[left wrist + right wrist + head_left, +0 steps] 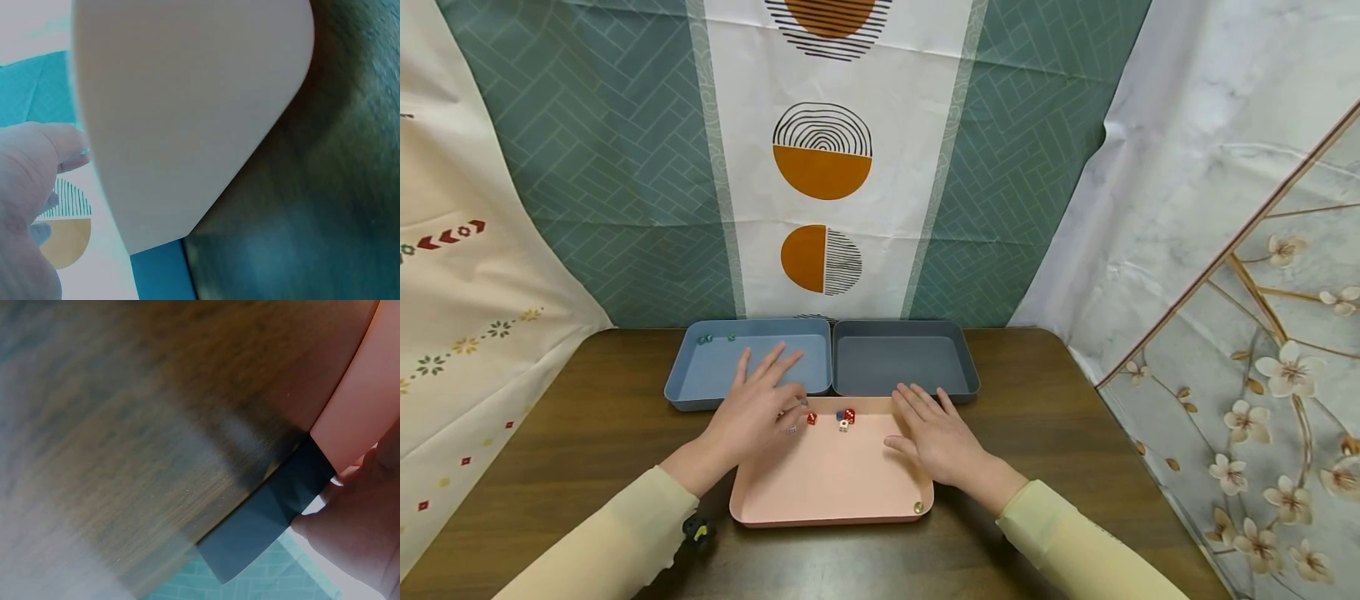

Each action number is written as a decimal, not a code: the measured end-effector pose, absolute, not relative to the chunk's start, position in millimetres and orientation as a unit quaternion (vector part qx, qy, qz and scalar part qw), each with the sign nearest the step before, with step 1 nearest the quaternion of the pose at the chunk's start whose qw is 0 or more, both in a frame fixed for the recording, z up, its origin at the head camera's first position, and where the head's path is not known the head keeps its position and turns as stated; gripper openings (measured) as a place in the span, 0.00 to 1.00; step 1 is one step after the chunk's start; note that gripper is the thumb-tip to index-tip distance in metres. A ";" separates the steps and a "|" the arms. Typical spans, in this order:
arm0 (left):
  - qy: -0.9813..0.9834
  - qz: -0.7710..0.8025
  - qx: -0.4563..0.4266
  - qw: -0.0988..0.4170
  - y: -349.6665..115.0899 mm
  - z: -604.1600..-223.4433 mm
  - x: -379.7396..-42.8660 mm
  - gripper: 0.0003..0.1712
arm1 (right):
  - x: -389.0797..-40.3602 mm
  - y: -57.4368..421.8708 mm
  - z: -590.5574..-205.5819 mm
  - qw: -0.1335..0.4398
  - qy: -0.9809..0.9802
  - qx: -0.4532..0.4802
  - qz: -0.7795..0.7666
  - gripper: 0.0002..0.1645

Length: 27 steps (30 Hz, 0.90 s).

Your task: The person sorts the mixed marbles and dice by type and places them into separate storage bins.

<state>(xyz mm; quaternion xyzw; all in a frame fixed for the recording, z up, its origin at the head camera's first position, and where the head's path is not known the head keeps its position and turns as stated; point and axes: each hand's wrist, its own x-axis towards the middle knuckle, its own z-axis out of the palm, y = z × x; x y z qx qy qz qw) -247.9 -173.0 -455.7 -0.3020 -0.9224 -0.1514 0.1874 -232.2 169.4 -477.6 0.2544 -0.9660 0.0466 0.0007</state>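
Note:
My left hand (pixel 758 413) is over the back left of a shallow pink tray (pixel 835 483). Its thumb and index finger pinch a small teal die (pixel 803 402), while the other fingers spread over the blue tray (pixel 815 367). Near these fingertips in the pink tray lie a red die (pixel 812 419), a pale die (pixel 792 430), and a cluster of a blue die (pixel 840 416), a second red die (pixel 849 414) and a white die (pixel 843 426). My right hand (pixel 936 437) lies with extended fingers across the pink tray's right edge, fingertips by the dark grey tray (pixel 902 358).
Several teal dice (pixel 706 339) sit at the blue tray's back left. A greenish-gold die (pixel 918 507) lies in the pink tray's front right corner. Below the left sleeve, a small black object (pixel 696 528) shows over the wooden table (pixel 1037 400). Patterned cloths hang behind and beside it.

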 end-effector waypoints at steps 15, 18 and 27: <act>-0.934 -0.133 -0.269 0.195 -190.0 -437.5 -252.2 0.06 | -232.0 170.2 -477.6 0.012 -0.963 0.264 0.051 0.50; -0.934 -0.134 -0.264 0.197 -194.0 -434.6 -253.4 0.06 | -231.8 170.4 -477.6 0.012 -0.963 0.266 0.053 0.50; -0.922 -0.134 -0.269 0.244 -204.5 -425.1 -255.4 0.06 | -231.0 170.8 -476.5 0.011 -0.963 0.265 0.051 0.50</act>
